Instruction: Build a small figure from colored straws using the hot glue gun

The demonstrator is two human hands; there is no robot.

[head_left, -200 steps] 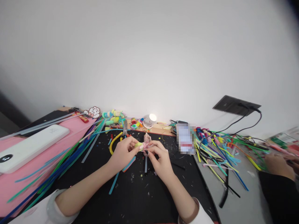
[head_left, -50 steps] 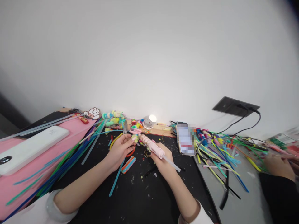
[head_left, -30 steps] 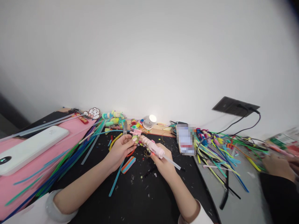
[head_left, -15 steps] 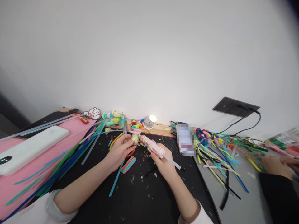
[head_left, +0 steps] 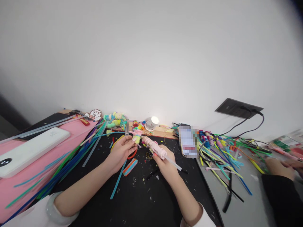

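Note:
My right hand point(head_left: 166, 164) is closed around a small pink glue gun point(head_left: 155, 148) with a clear glue stick point(head_left: 173, 163) sticking out behind it. Its tip points left at a small yellow, green and pink pipe-cleaner piece point(head_left: 136, 138). My left hand point(head_left: 121, 149) pinches that piece between thumb and fingers. Both hands hover over the black mat point(head_left: 142, 195). An orange loop point(head_left: 132, 154) lies under my left hand.
Long pipe cleaners point(head_left: 71, 160) fan across the mat's left side and a pink board point(head_left: 14, 186) bearing a white case point(head_left: 28, 148). A phone point(head_left: 188, 141) stands at the back. More pipe cleaners point(head_left: 224, 151) cover the grey table, where another person's hand point(head_left: 278, 165) rests. Cables point(head_left: 248, 124) hang from a wall socket.
Earlier both hands wound the pipe-cleaner piece together; since then my right hand has taken up the glue gun. Over the last second the hands have hardly moved; the piece has shifted slightly upward.

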